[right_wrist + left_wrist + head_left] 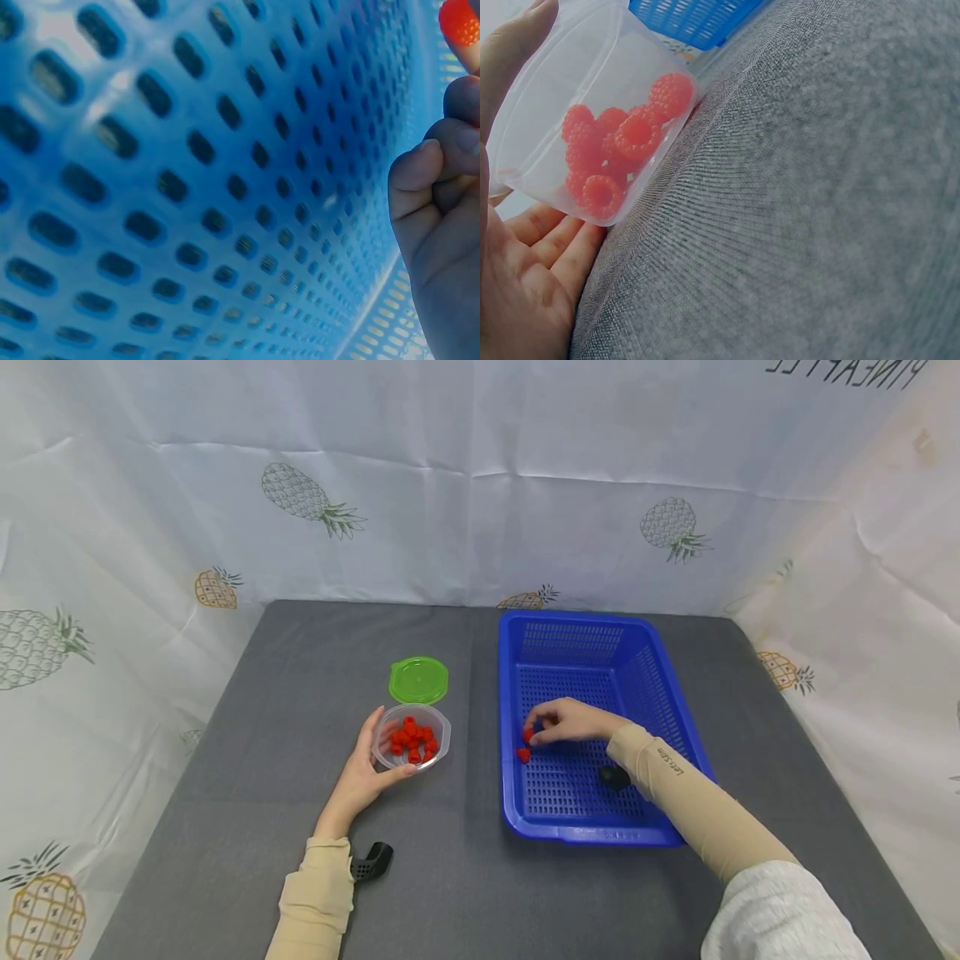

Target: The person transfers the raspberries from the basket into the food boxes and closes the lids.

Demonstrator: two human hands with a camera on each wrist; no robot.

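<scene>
A clear plastic tub point(442, 727) with several red raspberries point(637, 136) inside stands on the grey cloth. My left hand point(360, 781) grips it from the left, thumb along the near side and fingers round the far side. Over the blue basket point(510, 802), my right hand point(573, 721) reaches in and pinches a raspberry point(528, 735) near the left wall. In the right wrist view that red berry point(459, 22) shows only at the top right corner, by the fingertips. Another raspberry point(523, 755) lies loose in the basket just below the hand.
Behind the tub lies a green lid point(418, 680). The dark wrist camera point(614, 777) on my right wrist hangs over the basket floor. The basket's raised walls surround my right hand. A white pineapple-print curtain point(480, 527) encloses the back and sides of the table.
</scene>
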